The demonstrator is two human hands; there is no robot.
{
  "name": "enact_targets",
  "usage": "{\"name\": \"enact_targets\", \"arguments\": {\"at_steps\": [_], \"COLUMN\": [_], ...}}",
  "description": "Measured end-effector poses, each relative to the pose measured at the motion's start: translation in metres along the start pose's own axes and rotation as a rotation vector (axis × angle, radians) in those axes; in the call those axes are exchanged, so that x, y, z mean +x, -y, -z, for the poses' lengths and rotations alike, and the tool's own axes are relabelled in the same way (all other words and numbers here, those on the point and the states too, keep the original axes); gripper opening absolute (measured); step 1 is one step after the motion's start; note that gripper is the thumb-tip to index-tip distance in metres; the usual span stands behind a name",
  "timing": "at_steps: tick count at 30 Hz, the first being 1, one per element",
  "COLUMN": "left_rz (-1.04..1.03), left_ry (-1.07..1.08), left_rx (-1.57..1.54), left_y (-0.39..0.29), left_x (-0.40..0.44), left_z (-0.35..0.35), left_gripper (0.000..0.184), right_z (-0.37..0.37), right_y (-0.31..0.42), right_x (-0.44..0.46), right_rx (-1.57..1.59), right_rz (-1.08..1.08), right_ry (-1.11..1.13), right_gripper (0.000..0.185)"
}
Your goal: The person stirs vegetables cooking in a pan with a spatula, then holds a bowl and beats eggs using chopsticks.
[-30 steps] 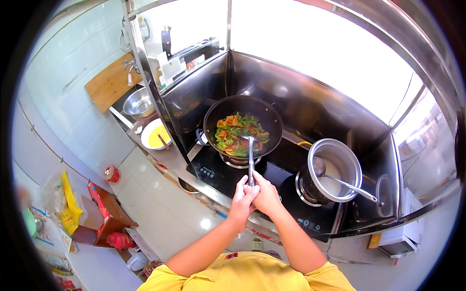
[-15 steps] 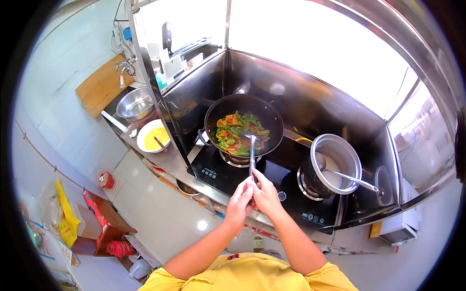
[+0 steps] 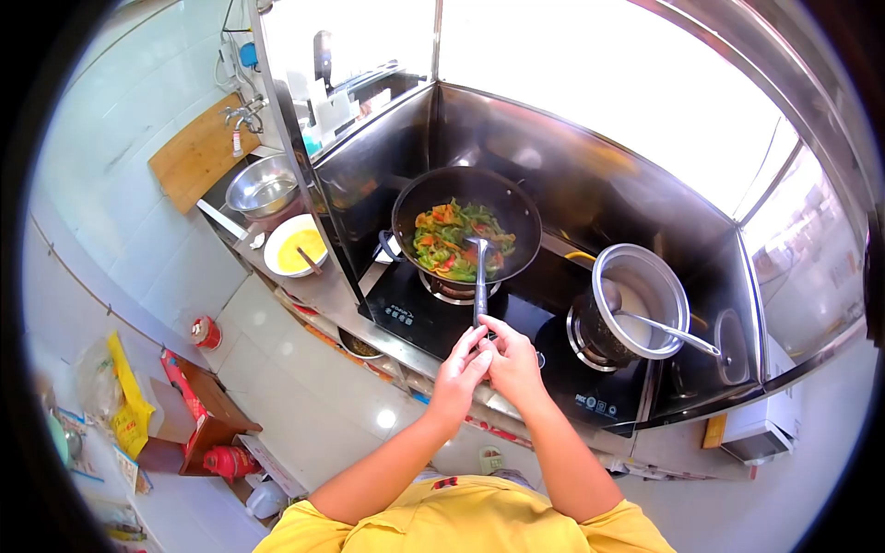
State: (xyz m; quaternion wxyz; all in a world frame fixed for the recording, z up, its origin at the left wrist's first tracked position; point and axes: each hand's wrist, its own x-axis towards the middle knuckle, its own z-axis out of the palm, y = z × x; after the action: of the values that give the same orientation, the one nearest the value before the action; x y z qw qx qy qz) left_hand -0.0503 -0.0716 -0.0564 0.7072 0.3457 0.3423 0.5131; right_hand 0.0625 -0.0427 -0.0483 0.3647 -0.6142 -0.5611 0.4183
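Both hands come together on the handle of a metal spatula [image 3: 481, 276]. My right hand [image 3: 513, 361] wraps the end of the handle. Pressed against it, my left hand [image 3: 456, 380] is closed on the same handle end, though the fingers partly hide one another. The spatula's head is in the sliced green and orange-red vegetables [image 3: 447, 241], which lie in a dark wok [image 3: 516, 207]. The wok sits on the left burner of a black glass gas stove [image 3: 406, 309].
On the right burner stands a metal pot [image 3: 684, 309] with whitish liquid and a ladle [image 3: 678, 334]. To the left are a white bowl [image 3: 277, 241] of yellow liquid, a steel basin [image 3: 241, 194] and a wooden board [image 3: 189, 157]. Steel splash panels [image 3: 489, 124] surround the stove.
My view has shifted slightly, so the stove sits a little higher. Both hands keep their hold on the spatula, whose head stays in the vegetables; the vegetables look slightly rearranged.
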Motion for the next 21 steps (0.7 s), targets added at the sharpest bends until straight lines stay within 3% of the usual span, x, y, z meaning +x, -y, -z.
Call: {"name": "enact_targets", "arguments": {"at_steps": [3,7,13,18,21], "left_rz": [-0.01,-0.044,-0.1,-0.262,-0.286], "left_ry": [-0.038,-0.116,-0.218,-0.456,-0.564], "left_rx": [-0.005,0.036,0.088,0.221,0.242], "left_y": [0.0,0.008,0.029,0.034,0.033], "left_x": [-0.004,-0.005,-0.001,0.004,0.009], "left_z": [-0.013,-0.031,-0.057,-0.059,-0.048], "left_gripper": [0.053,0.054,0.059,0.027,0.03], "right_z": [0.005,0.015,0.042,0.064,0.073], "right_y": [-0.005,-0.023,-0.027,-0.02,-0.024], "right_x": [0.0,0.002,-0.001,-0.002,-0.001], "right_rx": [0.042,0.068,0.207,0.347,0.418], "right_rz": [0.019,0.213,0.196,0.065,-0.005], "right_ry": [0.04,0.101,0.252,0.433,0.482], "right_gripper": [0.04,0.042,0.048,0.043,0.042]}}
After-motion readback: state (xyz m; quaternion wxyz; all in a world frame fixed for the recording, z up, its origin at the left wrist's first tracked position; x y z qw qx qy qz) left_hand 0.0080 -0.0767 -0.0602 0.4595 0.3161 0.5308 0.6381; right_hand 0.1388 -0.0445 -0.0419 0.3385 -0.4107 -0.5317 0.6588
